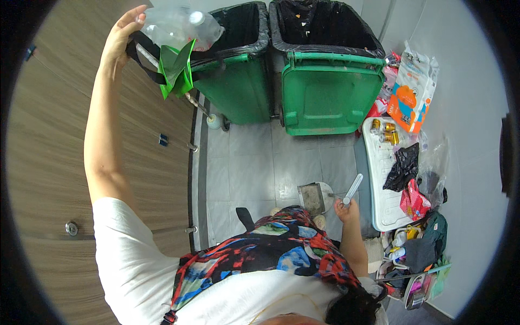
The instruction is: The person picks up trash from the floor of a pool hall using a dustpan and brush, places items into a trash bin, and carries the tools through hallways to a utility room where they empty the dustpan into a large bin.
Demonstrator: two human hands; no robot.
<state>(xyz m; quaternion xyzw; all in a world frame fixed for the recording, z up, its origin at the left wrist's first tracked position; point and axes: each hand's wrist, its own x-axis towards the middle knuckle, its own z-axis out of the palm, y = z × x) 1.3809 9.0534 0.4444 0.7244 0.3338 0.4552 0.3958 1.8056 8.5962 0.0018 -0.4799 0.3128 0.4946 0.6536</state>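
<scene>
My left hand (120,38) is raised at the upper left against a clear plastic bag (168,30) that holds plastic bottles. A black strap (146,59) and a folded green item (177,69) hang beside the bag. Whether my left fingers grip the bag or the strap is partly hidden. Low on the right, my right hand (348,210) is closed around a white tubular handle (353,188). A long-handled dustpan (313,198) stands on the floor just left of that hand, and the handle appears to lead to it.
Two green wheeled bins (237,89) (331,97) lined with black bags stand ahead. Wooden cubicle doors (53,162) line the left. At right, a white plastic surface (375,170) bears cans (389,132) and bags. A cleaning caddy (406,248) hangs nearer me. A brush (213,122) rests near the left bin.
</scene>
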